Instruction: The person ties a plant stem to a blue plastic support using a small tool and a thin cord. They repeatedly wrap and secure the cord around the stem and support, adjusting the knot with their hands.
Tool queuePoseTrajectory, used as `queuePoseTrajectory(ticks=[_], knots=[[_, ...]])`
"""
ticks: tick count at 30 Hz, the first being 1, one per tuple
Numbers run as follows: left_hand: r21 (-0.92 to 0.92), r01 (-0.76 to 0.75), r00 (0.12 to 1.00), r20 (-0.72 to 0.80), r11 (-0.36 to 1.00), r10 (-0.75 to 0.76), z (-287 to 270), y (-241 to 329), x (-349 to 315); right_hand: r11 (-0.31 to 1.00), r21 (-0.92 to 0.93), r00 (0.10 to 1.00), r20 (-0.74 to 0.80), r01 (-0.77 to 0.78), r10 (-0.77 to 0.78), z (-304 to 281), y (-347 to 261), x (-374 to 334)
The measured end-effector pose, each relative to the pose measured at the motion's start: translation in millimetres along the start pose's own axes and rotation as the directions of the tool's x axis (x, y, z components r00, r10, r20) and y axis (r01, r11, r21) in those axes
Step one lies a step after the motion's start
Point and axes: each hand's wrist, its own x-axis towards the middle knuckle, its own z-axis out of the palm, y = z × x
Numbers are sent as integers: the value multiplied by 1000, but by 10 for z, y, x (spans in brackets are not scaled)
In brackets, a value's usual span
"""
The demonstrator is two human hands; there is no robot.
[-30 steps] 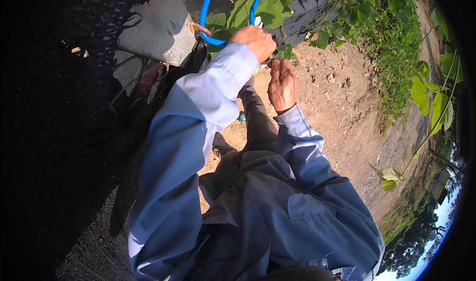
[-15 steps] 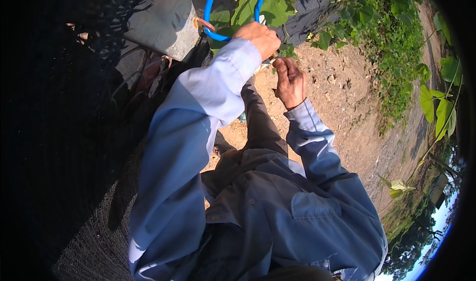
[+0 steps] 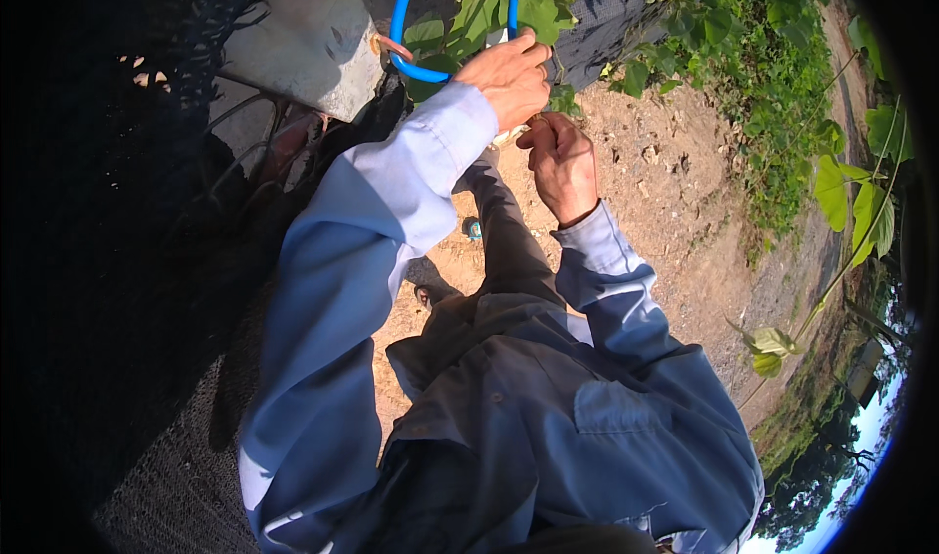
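Observation:
My left hand is closed, its fingers bent beside the green leaves. What it grips is hidden under the fingers. A blue hose forms a loop whose lower part passes behind my left wrist and hand. Just below and to the right, my right hand is closed in a pinch. Its fingertips almost meet the heel of my left hand, at a small brownish bit too tiny to name. Both forearms wear blue-grey sleeves.
A grey slab-like block with a reddish rod stands at upper left. Dark netting lies behind the leaves. Leafy vines border the dirt ground on the right. My trousered leg is below my hands.
Both hands have shifted slightly left. My left hand has turned, with its fingers now reaching farther up. My right hand's fingers have curled more and remain close to the left.

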Motion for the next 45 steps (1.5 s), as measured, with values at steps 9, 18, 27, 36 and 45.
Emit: queuePoseTrajectory(ticks=[9,18,27,36,45], knots=[[-182,10,907,416,983,68,-202,-82,141,854,-386,919,-35,350,-393,-18,35,40],[-251,220,889,449,943,-88,-24,-117,220,856,-263,889,16,445,-457,-70,361,305],[-323,306,880,454,896,-137,18,-154,214,695,-406,803,233,593,-549,-312,189,428],[-326,257,891,443,910,-93,-22,-134,223,983,-91,981,129,161,-148,-181,170,321],[-298,253,899,423,920,-110,55,-143,204,927,-216,944,194,305,-266,-225,206,358]])
